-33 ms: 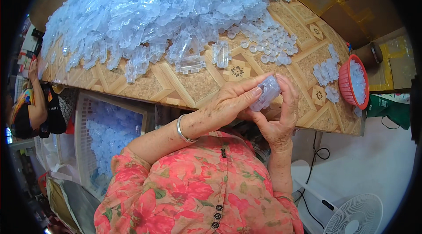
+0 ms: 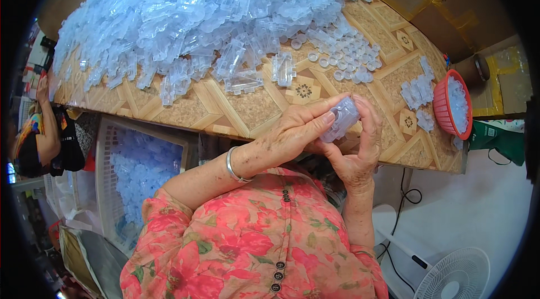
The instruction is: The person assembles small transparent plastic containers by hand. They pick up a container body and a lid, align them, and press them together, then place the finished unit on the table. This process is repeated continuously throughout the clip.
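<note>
Over the table's front edge, a clear plastic case (image 2: 343,119) is held between both hands. My left hand (image 2: 304,127) wraps its fingers and thumb along the left side of the case. On the other side, my right hand (image 2: 365,139) grips it with the fingers at the right and the thumb below. Part of the case is hidden by the fingers. Beyond them lie small round clear plastic caps (image 2: 349,60), and a similar clear case (image 2: 283,69) sits near the heap's edge.
A large heap of clear plastic parts (image 2: 185,15) covers the far left of the patterned table (image 2: 247,111). At right are a red basket (image 2: 441,108) of parts and several loose pieces (image 2: 417,91). A white crate (image 2: 107,158) stands below left; a fan (image 2: 455,276) at lower right. Another person's arm (image 2: 48,125) shows far left.
</note>
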A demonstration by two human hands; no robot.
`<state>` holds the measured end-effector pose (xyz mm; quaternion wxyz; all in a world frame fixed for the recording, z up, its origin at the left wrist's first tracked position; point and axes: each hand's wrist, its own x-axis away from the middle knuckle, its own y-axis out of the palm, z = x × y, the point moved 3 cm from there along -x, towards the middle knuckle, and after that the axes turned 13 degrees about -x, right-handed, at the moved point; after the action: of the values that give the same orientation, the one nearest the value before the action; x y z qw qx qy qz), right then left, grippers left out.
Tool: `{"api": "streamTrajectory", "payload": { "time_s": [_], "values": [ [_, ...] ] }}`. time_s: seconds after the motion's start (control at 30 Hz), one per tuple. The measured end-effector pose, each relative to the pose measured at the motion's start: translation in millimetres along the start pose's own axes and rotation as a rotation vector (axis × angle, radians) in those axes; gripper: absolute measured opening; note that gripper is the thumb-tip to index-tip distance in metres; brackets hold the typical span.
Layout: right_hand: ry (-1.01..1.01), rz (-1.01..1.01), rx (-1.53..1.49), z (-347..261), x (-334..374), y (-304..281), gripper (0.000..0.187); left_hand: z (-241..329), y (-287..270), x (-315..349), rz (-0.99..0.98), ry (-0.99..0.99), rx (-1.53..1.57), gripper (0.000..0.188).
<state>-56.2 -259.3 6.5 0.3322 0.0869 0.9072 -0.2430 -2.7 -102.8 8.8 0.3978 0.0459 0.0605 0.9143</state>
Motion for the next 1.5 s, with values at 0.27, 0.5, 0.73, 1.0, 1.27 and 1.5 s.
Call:
{"api": "streamTrajectory", "payload": {
  "time_s": [0.27, 0.5, 0.73, 1.0, 1.27, 1.5],
  "values": [
    [-0.007, 0.074, 0.001, -2, 6, 4, 0.082, -12, 5, 0, 0.167, 0.276, -0.429, 0.051],
    [-0.048, 0.094, -0.027, 2, 11, 2, 0.081, -4, 7, 1, 0.088, 0.237, -0.419, 0.051],
    [-0.045, 0.177, -0.019, 9, 18, 2, 0.076, 8, 9, 0, 0.026, 0.355, -0.627, 0.069],
    [0.084, 0.211, -0.055, 13, 25, 9, 0.080, 2, 10, 0, 0.046, 0.339, -0.635, 0.073],
    [0.088, 0.220, -0.127, 9, 24, 6, 0.084, 3, 1, -1, -0.225, 0.157, -0.215, 0.073],
    [0.097, 0.288, -0.141, 14, 28, 12, 0.079, -6, 10, -1, -0.039, 0.288, -0.478, 0.075]
  ]
}}
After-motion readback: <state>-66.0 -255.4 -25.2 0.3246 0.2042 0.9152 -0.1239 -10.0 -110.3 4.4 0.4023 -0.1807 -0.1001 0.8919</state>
